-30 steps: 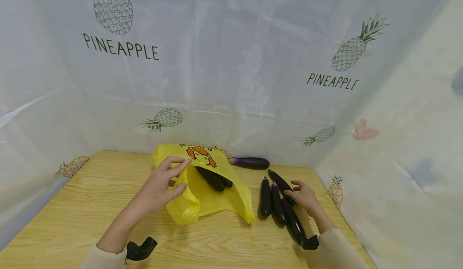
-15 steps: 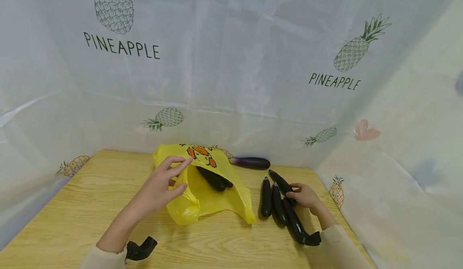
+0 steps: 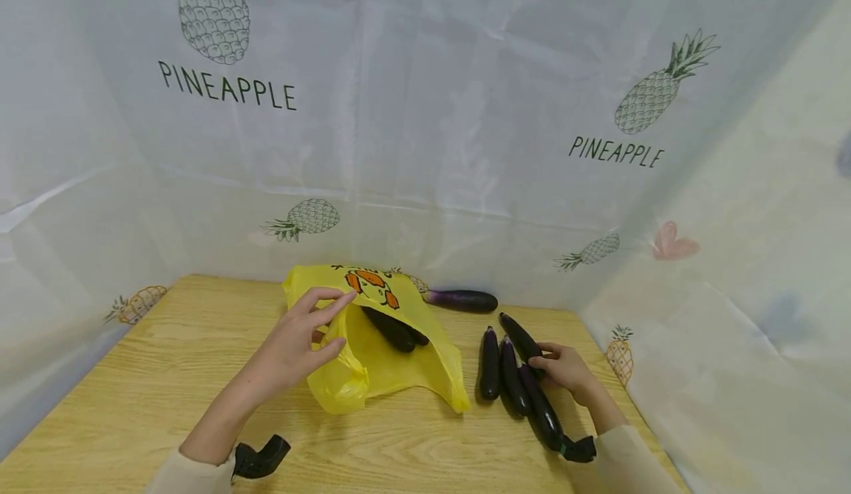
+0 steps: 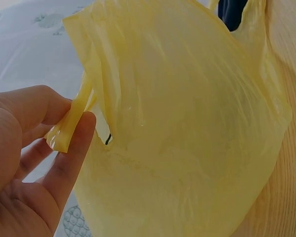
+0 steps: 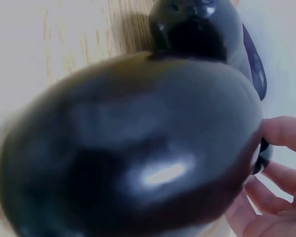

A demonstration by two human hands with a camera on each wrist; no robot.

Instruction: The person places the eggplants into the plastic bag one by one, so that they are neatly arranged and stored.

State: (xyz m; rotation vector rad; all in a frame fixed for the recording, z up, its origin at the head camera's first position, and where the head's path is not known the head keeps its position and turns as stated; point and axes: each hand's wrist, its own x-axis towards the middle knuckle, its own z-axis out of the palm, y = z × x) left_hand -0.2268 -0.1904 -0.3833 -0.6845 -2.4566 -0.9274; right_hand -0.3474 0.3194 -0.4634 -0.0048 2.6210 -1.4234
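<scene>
My left hand [image 3: 295, 342] holds the mouth of a yellow plastic bag [image 3: 412, 368]; in the left wrist view its fingers pinch a folded strip of the plastic [image 4: 71, 121]. Inside the bag's opening lie dark eggplants [image 3: 388, 329]. To the right, my right hand [image 3: 564, 368] grips the lower end of an eggplant [image 3: 518, 334], thumb on the near side and fingers behind. Beside it lie further eggplants [image 3: 490, 368], [image 3: 514, 383] and one nearest me [image 3: 544, 413]. That close eggplant [image 5: 133, 148] fills much of the right wrist view and partly hides the held one.
Another eggplant [image 3: 464, 300] lies at the back of the wooden table [image 3: 379, 453], against the white pineapple-print curtain [image 3: 425, 147]. The curtain walls in the table's back and sides. Black wrist-camera mounts [image 3: 261, 457] stick out from both wrists.
The right hand's fingers have closed round the far right eggplant, which has shifted slightly right. The left hand and the bag have stayed in place.
</scene>
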